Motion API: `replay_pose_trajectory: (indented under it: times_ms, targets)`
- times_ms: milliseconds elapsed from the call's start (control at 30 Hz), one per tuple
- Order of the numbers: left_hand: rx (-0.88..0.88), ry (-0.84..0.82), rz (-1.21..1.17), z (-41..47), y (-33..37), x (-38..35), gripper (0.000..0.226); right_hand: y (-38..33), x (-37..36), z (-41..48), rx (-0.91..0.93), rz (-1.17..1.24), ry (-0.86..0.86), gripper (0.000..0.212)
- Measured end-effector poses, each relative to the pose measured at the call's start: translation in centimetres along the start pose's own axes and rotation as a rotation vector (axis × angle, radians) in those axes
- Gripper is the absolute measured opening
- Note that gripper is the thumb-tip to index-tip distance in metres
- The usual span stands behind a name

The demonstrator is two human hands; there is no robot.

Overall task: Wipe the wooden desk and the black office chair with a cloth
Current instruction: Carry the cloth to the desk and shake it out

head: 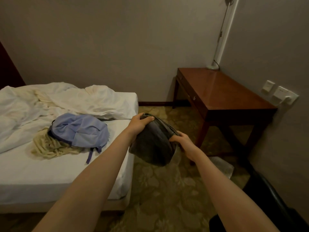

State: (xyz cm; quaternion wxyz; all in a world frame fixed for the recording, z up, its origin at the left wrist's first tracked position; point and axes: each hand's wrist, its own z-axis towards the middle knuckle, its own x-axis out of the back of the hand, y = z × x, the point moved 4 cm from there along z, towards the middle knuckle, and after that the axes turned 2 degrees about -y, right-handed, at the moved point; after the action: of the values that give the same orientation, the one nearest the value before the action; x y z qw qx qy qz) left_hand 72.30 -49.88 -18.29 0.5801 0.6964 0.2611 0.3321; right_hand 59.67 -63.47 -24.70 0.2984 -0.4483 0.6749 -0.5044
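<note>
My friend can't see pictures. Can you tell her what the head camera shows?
A person's left hand and right hand grip a dark grey cloth above patterned carpet. To the right, a wooden desk stands in the corner with a lamp on it; to the left, a blue backpack lies on a bed with rumpled white sheets.

I see a bedroom. A rumpled white-sheeted bed [50,178] sits near a reddish-brown wooden tabletop [225,91] on patterned carpet [158,190].

The desk [225,91] was reddish-brown wood with a smooth, glossy top. The cloth [153,144] looked soft, dark grey and matt; the bed sheet [66,101] was crumpled white fabric.
</note>
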Motion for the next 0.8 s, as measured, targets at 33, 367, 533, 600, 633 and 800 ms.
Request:
replay_pose_trajectory:
  times_ms: [33, 367, 533, 600, 633, 800]
  targets:
    - [0.034, 0.016, -0.017, 2.2, 0.2, 0.0, 0.027, -0.9, 0.9, 2.0, 0.008, 0.023, 0.037, 0.046]
    - [-0.051, 0.069, 0.065, 15.6, 1.9, -0.6, 0.043, -6.8, 6.3, 14.9, -0.149, 0.211, 0.031, 0.021]
    - [-0.214, -0.197, 0.265, 21.1, 2.4, -0.9, 0.052, -7.4, 7.3, 20.8, -0.231, 0.459, 0.078, 0.025]
    - [-0.220, -0.162, 0.356, 24.3, 2.3, -0.2, 0.047, -8.1, 7.3, 23.3, -0.231, 0.460, 0.066, 0.023]
    - [-0.220, -0.143, 0.360, 25.7, 2.3, 0.2, 0.046, -8.4, 7.3, 24.4, -0.227, 0.451, 0.061, 0.021]
    - [-0.196, -0.135, 0.319, 33.9, 3.2, 2.9, 0.022, -11.8, 7.2, 31.4, -0.211, 0.404, 0.042, 0.025]
